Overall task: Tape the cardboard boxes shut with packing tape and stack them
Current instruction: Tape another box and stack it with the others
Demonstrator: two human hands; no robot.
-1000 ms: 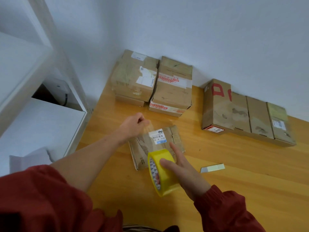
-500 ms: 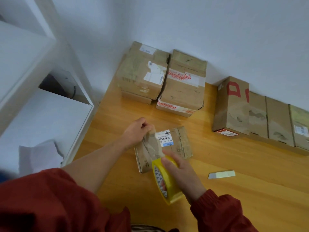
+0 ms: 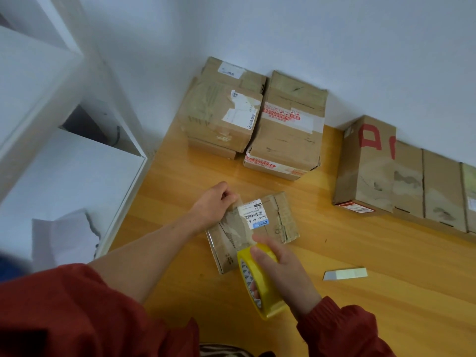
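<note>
A small flat cardboard box [image 3: 279, 220] with a white barcode label lies on the wooden floor [image 3: 360, 305] in front of me. My left hand [image 3: 212, 204] pinches the free end of clear tape at the box's far left edge. A strip of tape runs from there across the box top to the yellow tape roll [image 3: 260, 284]. My right hand [image 3: 286, 274] grips that roll, which stands on edge at the box's near side.
Two stacks of cardboard boxes [image 3: 224, 112] [image 3: 288, 127] stand against the white wall. A long box with red marks [image 3: 401, 173] lies to the right. A white utility knife [image 3: 345, 274] lies on the floor right of my hand. White shelving [image 3: 64, 155] stands at the left.
The tape roll has come down from above the floor to the box's near edge. The tape strip now lies lower over the box top. My left hand keeps its pinch.
</note>
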